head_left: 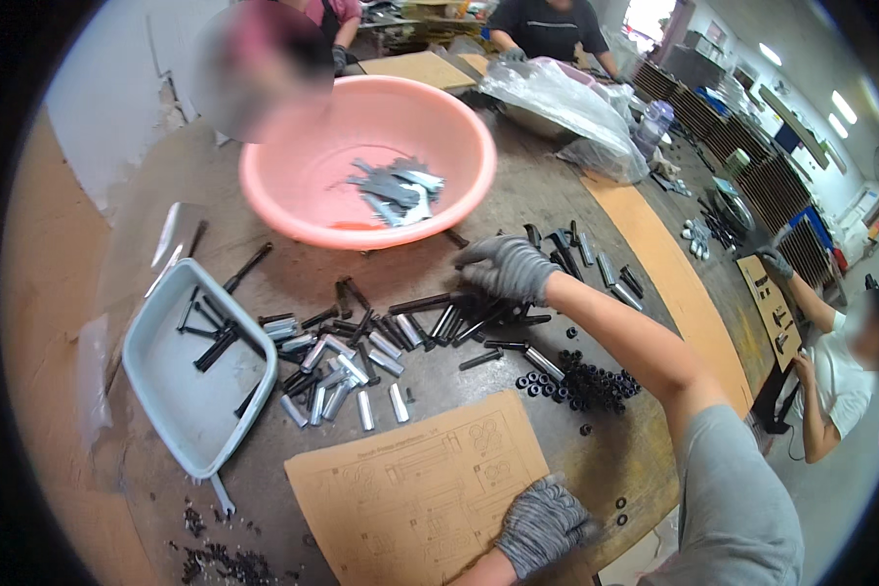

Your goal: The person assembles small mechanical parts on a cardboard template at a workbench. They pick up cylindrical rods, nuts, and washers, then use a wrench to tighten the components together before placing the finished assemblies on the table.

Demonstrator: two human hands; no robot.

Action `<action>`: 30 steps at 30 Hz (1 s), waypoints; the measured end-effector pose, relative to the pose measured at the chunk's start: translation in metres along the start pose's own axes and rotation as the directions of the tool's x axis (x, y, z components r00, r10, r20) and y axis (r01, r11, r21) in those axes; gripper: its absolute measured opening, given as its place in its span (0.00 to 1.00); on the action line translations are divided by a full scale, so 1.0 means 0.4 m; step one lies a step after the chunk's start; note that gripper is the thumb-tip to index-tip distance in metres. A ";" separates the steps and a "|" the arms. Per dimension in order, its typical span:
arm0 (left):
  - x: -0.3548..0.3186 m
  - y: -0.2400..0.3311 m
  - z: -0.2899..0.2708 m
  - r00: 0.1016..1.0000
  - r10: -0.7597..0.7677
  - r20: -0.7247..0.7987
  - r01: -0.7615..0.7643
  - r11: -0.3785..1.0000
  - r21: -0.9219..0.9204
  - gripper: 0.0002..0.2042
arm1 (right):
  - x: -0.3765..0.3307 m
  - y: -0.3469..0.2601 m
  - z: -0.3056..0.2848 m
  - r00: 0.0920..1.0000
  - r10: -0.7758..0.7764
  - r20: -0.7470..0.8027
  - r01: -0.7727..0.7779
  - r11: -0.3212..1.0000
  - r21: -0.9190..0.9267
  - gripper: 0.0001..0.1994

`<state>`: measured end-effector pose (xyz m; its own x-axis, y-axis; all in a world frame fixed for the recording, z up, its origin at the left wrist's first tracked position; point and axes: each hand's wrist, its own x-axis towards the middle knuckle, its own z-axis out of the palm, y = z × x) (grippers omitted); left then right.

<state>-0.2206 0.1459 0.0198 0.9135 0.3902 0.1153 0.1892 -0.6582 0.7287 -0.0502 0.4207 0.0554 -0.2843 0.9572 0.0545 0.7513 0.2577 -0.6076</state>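
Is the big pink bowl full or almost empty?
Almost empty. The pink bowl holds only a small heap of grey metal pieces near its middle; most of its bottom shows bare.

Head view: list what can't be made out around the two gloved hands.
- Right hand: its palm hides which black bolts it touches.
- Left hand: flat on the cardboard sheet; anything under it is hidden.
- Sheet's line drawings: too small to follow.
- Small dark parts at the lower edge: cut off, kind unclear.

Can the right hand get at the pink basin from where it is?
Probably yes: the right hand hovers over the black bolts, with only bare table between it and the pink basin.
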 end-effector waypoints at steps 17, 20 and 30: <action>-0.004 0.007 0.038 0.995 -0.022 -0.095 0.043 0.973 0.226 0.20 | -0.941 -0.374 0.057 0.917 0.224 0.330 -0.385 0.712 0.587 0.11; 0.012 0.037 0.046 0.995 -0.002 -0.100 0.027 0.967 0.255 0.20 | -1.258 -0.342 0.256 0.630 0.199 0.751 -0.740 0.446 0.503 0.14; -0.001 -0.001 0.033 0.996 0.053 -0.071 -0.032 0.963 0.266 0.18 | -1.275 -0.174 0.824 0.983 0.185 -0.020 -0.184 0.946 -0.266 0.24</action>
<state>-0.2160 0.1374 0.0105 0.8945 0.3993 0.2010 0.2485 -0.8179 0.5188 -0.1539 -0.1289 -0.1911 -0.1283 0.9908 -0.0427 0.9217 0.1033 -0.3738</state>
